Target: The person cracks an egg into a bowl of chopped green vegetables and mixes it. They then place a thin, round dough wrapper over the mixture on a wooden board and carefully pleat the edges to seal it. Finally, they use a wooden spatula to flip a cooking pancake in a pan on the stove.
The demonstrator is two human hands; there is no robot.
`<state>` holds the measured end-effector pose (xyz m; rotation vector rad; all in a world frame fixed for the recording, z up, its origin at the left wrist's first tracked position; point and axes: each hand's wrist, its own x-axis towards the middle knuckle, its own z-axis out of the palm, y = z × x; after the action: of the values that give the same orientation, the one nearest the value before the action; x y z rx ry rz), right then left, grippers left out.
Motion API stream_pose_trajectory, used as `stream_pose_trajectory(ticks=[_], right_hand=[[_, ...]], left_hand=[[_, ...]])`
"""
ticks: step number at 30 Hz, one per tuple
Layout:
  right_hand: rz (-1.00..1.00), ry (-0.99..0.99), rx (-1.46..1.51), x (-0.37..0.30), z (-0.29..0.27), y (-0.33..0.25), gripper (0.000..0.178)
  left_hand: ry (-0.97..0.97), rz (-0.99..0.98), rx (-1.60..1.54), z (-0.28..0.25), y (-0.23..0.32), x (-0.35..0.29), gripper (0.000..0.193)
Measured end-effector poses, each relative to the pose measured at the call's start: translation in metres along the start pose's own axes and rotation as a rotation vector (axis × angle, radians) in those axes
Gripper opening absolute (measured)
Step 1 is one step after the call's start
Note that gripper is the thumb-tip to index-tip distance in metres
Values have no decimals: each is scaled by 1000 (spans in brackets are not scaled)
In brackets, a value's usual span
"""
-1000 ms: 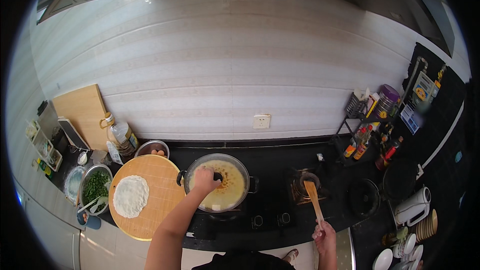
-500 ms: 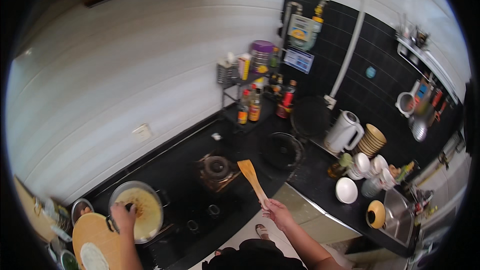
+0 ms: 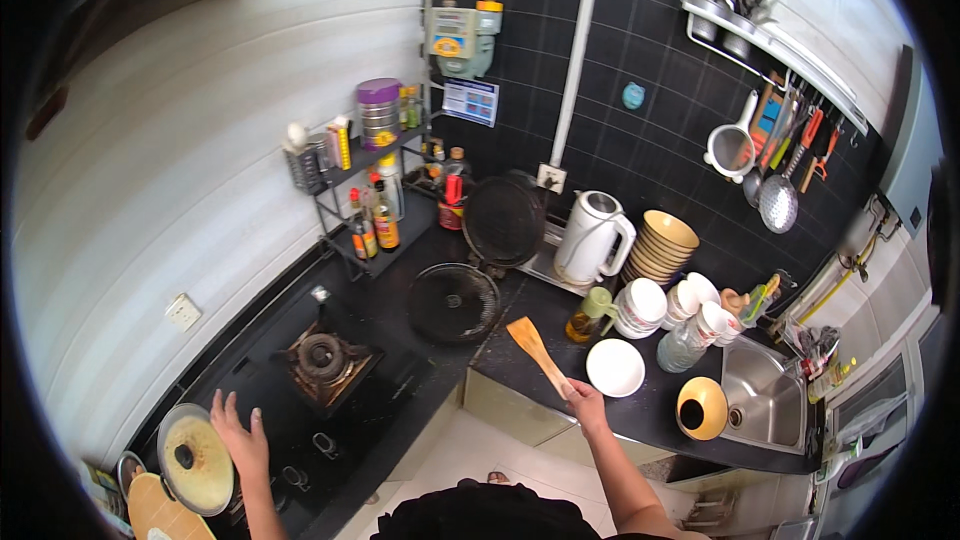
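Observation:
In my right hand (image 3: pixel 585 405) is a wooden spatula (image 3: pixel 537 352), gripped by the handle with its flat blade raised up and to the left. My left hand (image 3: pixel 240 442) is open, fingers apart and empty, beside the right edge of a pan under a clear lid (image 3: pixel 208 460). A black knob (image 3: pixel 183 456) stands on that lid, and something pale yellow with brown specks shows through it. At the lower left, a round wooden board (image 3: pixel 155 515) lies against the pan, partly cut off by the frame.
Right of the pan is a bare gas burner (image 3: pixel 323 358), with a black frying pan (image 3: pixel 454 302) beyond it. A sauce rack (image 3: pixel 375 165) stands at the wall. Along the right counter are a white kettle (image 3: pixel 590 240), stacked bowls (image 3: pixel 660 248), a white bowl (image 3: pixel 615 368), a yellow bowl (image 3: pixel 703 408) and a sink (image 3: pixel 765 390).
My left hand has let go of the lid knob and lifted off to the right, fingers spreading. The view has turned right. My right hand still holds the spatula.

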<state>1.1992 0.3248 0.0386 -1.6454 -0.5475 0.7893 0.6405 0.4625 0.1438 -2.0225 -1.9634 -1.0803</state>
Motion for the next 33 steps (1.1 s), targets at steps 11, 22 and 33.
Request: stream_pose_trajectory(ticks=[11,22,33], right_hand=[[61,209,-23,85,-193,109,27],[75,316,-227,108,-207,114,34],[-194,379,-412,120,-160,23,22]], left_hand=[[-252,121,-319,110,212,-32,49],[-324,129,-298,119,247,-36,48],[-312,81,-338,118,226,-28,47]])
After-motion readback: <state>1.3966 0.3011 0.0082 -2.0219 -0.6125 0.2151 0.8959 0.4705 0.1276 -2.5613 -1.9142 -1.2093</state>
